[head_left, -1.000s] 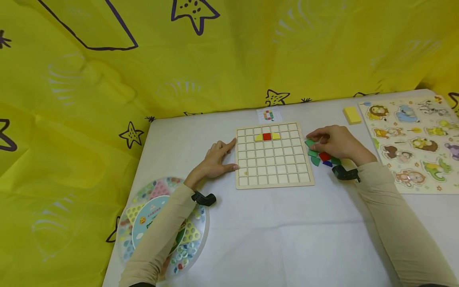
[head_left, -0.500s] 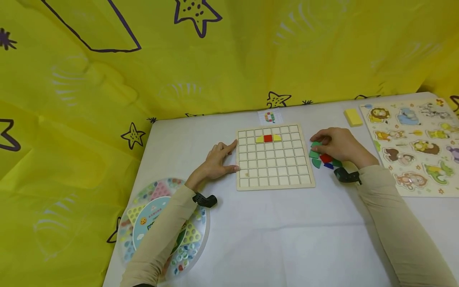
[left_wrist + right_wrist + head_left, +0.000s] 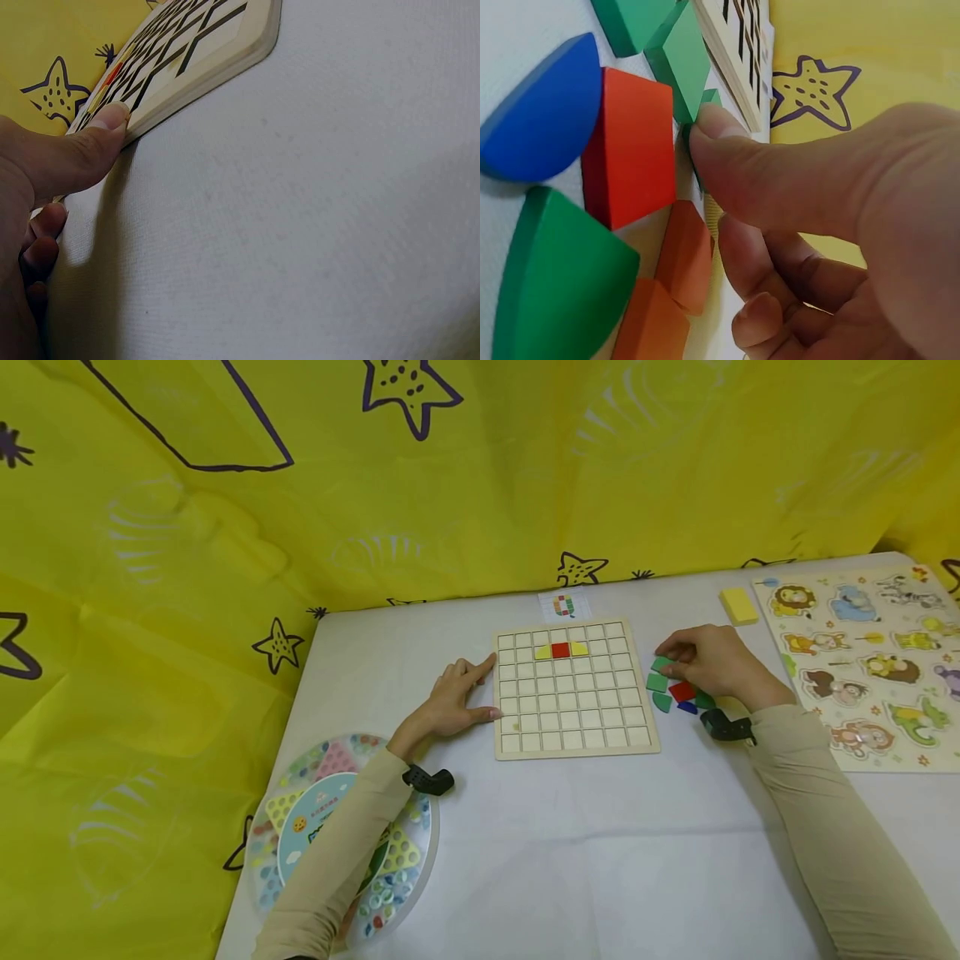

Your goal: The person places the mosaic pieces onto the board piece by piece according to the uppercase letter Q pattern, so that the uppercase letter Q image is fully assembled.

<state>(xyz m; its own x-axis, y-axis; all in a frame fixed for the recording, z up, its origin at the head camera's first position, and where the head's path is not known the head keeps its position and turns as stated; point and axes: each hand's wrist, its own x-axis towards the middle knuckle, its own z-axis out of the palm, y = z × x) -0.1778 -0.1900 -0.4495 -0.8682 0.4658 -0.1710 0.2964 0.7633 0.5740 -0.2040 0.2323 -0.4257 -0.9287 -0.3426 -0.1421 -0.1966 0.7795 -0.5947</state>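
Note:
My left hand (image 3: 452, 700) steadies the left side of a wooden grid board (image 3: 573, 743), thumb and index finger spread along its edge. In the left wrist view the thumb (image 3: 90, 150) rests on the board's rim. A red square (image 3: 560, 650) sits in the board between two yellow pieces (image 3: 579, 648). Right of the board, my right hand (image 3: 712, 664) pinches a green block (image 3: 662, 663) between thumb and fingertips, low over the table. Around it lie more green blocks (image 3: 657, 682), a red block (image 3: 634, 146), a blue curved block (image 3: 547, 112) and orange blocks (image 3: 682, 255).
A small pattern card (image 3: 564, 605) lies behind the board. At the right are a yellow block (image 3: 738, 607) and an animal puzzle board (image 3: 825, 693). A round marble game board (image 3: 420, 852) lies under the left forearm. Yellow cloth (image 3: 480, 510) hangs behind the table.
My right hand has shifted slightly right, and the green block at its fingertips has moved away from the board's edge. The left hand stays on the board.

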